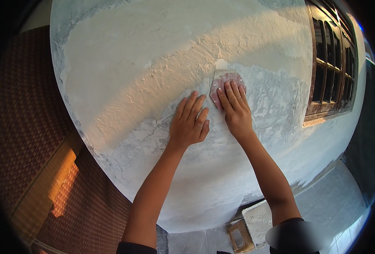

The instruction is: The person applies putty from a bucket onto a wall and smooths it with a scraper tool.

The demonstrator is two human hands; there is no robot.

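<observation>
Head view: a thin pink pad with a rounded, uneven outline lies against the plastered wall, well to the left of the window and about level with its lower half. The right hand is over the pad, its fingers close together and laid flat across the pink face; the thumb is hidden, so I cannot tell whether it pinches the edge. Further left from the window, near its sill's height, the left hand is back-up with fingers apart and slightly curled, holding nothing; whether its tips touch the wall is unclear. Between the pad and the window, the surface is patchy grey and white, while rough ridges of coating run up and left of the pad. White paste sits on a squarish thing below and left of the window, beside a brown frame. I judge the pad light and fairly stiff, perhaps bending a little, and slick where the pale smears cover its upper part. The cleaner lower half looks the best hold, with fingers spread broadly across the face to share the pressure.
</observation>
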